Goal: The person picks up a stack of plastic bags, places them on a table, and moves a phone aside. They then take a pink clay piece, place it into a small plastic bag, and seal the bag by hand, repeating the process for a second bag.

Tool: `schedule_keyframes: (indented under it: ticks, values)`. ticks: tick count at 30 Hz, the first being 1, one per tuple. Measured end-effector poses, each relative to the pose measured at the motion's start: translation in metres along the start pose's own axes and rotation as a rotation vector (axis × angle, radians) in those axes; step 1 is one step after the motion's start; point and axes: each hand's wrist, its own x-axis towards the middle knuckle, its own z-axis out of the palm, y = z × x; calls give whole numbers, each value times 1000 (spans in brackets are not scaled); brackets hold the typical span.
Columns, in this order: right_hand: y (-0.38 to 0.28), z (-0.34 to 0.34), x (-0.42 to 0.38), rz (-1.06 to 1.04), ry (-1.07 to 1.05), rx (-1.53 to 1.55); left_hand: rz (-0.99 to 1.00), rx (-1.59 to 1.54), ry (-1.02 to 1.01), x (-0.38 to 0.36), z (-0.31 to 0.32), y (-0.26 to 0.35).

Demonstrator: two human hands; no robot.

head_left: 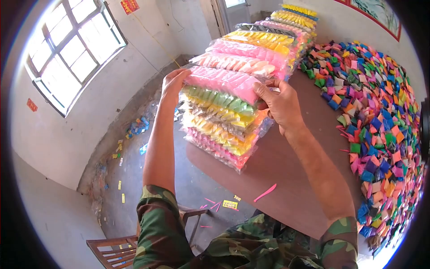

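At the left, the fingers of the left hand (174, 83) are bent against the near end of a pink bag (221, 82); whether it is pinched there cannot be told. The bag is laid atop stacked bags (224, 127). Its right end is gripped between thumb and fingers of the right hand (283, 102). Farther right, the counter (313, 152) is heaped with coloured packets (374, 121).

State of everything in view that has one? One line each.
pink bag: filled, atop stack, seal unclear
left hand: at bag's left end, grip partly hidden
right hand: pinching bag's right end
bag stack: piled, edges uneven
small packets: loose, heaped
pink knife-shaped piece: lying loose
chair: upright
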Motion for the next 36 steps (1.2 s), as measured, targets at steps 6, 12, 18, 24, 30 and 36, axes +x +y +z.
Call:
schedule_keyframes:
  ticks: [6, 12, 18, 24, 30, 36]
  values:
    - [0, 2, 3, -2, 17, -27, 8, 49, 43, 4, 3, 0]
    - [1, 2, 3, -30, 28, -104, 17, 53, 81, 5, 3, -3]
    - [-1, -1, 1, -24, -3, -68, 43, 97, 138, 12, 0, -15]
    - [-3, -11, -11, -12, 12, -122, 169, 369, 328, -4, 3, -6]
    - [-3, -55, -49, 9, 16, -243, 360, 442, 413, -76, 17, 21]
    - [56, -129, -119, 156, 81, -379, 576, 543, 298, -141, 33, 9]
